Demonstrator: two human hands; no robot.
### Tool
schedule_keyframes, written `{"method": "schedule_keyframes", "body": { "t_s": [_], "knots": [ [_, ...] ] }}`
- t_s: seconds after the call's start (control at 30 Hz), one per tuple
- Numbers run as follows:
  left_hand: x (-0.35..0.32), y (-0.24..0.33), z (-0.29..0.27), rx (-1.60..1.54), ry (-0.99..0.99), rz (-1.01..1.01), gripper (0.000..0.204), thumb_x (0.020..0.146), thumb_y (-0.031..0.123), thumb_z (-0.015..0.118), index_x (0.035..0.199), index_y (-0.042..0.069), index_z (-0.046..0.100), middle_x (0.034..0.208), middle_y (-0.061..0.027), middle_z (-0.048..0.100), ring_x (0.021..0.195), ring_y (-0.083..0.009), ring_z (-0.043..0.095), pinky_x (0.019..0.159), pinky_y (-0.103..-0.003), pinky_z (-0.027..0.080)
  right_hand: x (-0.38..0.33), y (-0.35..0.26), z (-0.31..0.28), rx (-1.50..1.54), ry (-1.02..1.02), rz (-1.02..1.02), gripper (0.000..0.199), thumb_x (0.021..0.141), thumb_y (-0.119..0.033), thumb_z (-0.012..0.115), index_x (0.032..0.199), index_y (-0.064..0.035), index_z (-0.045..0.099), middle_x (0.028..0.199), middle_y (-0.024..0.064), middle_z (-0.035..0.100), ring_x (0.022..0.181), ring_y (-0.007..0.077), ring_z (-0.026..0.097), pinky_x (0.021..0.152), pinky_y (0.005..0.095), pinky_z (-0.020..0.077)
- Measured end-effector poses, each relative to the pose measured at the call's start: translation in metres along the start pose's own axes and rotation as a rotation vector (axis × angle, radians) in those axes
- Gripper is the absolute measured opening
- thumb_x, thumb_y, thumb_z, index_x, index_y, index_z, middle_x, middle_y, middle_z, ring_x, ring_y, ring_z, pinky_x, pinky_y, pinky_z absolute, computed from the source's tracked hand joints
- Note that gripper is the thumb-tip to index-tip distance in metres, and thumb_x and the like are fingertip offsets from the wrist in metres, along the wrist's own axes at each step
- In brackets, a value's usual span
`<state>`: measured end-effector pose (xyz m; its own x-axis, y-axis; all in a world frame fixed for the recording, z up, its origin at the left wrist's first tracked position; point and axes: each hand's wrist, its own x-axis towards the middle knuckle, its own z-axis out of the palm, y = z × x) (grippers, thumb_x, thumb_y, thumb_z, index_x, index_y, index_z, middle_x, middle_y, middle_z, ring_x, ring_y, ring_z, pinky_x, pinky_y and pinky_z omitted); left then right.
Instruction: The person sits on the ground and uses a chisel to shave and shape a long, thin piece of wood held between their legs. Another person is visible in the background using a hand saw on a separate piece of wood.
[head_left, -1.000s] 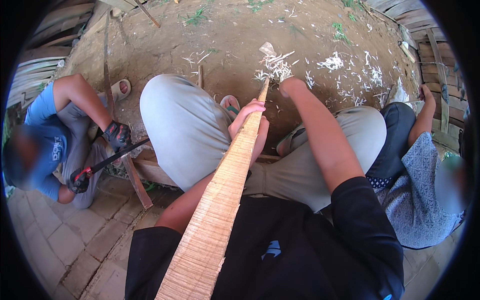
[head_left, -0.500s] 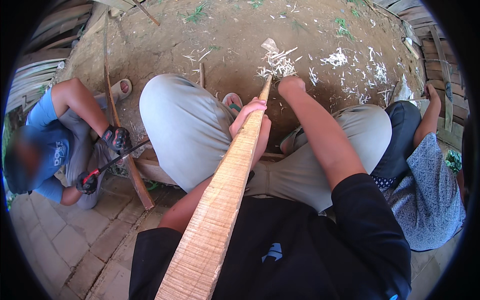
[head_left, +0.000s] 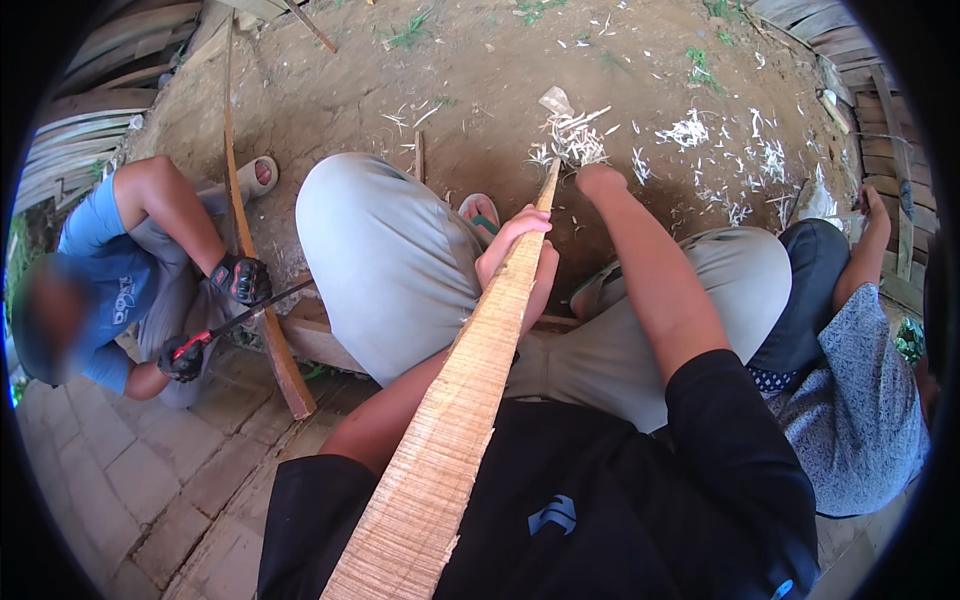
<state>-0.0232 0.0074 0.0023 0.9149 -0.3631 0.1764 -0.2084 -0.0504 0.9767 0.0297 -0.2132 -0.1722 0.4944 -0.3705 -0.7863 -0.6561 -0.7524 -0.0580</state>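
A long, pale wooden plank (head_left: 430,440) slants away from my chest, wide near me and narrowing to a point at the far end. My left hand (head_left: 520,245) is wrapped round it near that narrow end, fingers over the top edge. Just right of the tip, my right hand (head_left: 601,181) is closed in a fist, low over the dirt. Whatever it grips is hidden behind the hand. Pale wood shavings (head_left: 578,138) lie heaped just beyond the tip and the fist.
On the left, a person (head_left: 150,250) in black gloves works a red-handled blade (head_left: 225,328) against a long wooden strip (head_left: 265,345). Another person's patterned cloth (head_left: 850,410) is close on my right. More shavings (head_left: 690,130) lie on the dirt; paving covers the near left.
The whole view has shifted slightly, so everything sits a little further right and lower. Both my hands keep about the same place relative to the plank.
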Motion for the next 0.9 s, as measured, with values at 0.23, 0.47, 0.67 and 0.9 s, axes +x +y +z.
{"method": "schedule_keyframes", "body": {
  "t_s": [0.23,0.47,0.67,0.9],
  "knots": [
    [-0.002,-0.004,-0.001,-0.028,0.000,-0.009,0.030,0.077,-0.013,0.059,0.103,0.001,0.062,0.104,-0.0112,0.069,0.109,-0.0156,0.063,0.097,-0.027,0.045,-0.019,0.000,-0.011,-0.075,-0.020,-0.042,0.034,0.088,-0.009,0.058,0.119,-0.0058,0.070,0.131,0.0152,0.064,0.121,0.0315,0.062,0.095,0.0433,0.0524],
    [-0.003,-0.001,0.000,-0.002,-0.006,0.011,0.031,0.075,-0.013,0.059,0.102,0.001,0.062,0.104,-0.0108,0.069,0.112,-0.0174,0.064,0.098,-0.028,0.045,-0.017,0.005,-0.008,-0.124,-0.017,-0.036,0.034,0.086,-0.008,0.061,0.119,-0.0078,0.071,0.130,0.0136,0.065,0.120,0.0305,0.063,0.094,0.0425,0.0529],
    [-0.005,-0.005,0.000,-0.004,0.010,0.017,0.031,0.075,-0.012,0.060,0.103,0.002,0.062,0.104,-0.0108,0.069,0.112,-0.0194,0.065,0.098,-0.028,0.045,-0.040,-0.007,-0.035,-0.196,-0.053,-0.025,0.031,0.088,-0.012,0.063,0.117,-0.0103,0.073,0.127,0.0114,0.068,0.118,0.0279,0.065,0.092,0.0412,0.0537],
    [-0.004,-0.002,-0.002,0.001,0.006,0.006,0.031,0.074,-0.012,0.061,0.103,0.001,0.062,0.104,-0.0112,0.069,0.113,-0.0202,0.064,0.098,-0.028,0.044,-0.062,-0.033,-0.064,-0.336,-0.201,0.028,0.031,0.087,-0.016,0.067,0.117,-0.0114,0.073,0.123,0.0083,0.070,0.109,0.0274,0.069,0.086,0.0432,0.0568]
  ]
}}
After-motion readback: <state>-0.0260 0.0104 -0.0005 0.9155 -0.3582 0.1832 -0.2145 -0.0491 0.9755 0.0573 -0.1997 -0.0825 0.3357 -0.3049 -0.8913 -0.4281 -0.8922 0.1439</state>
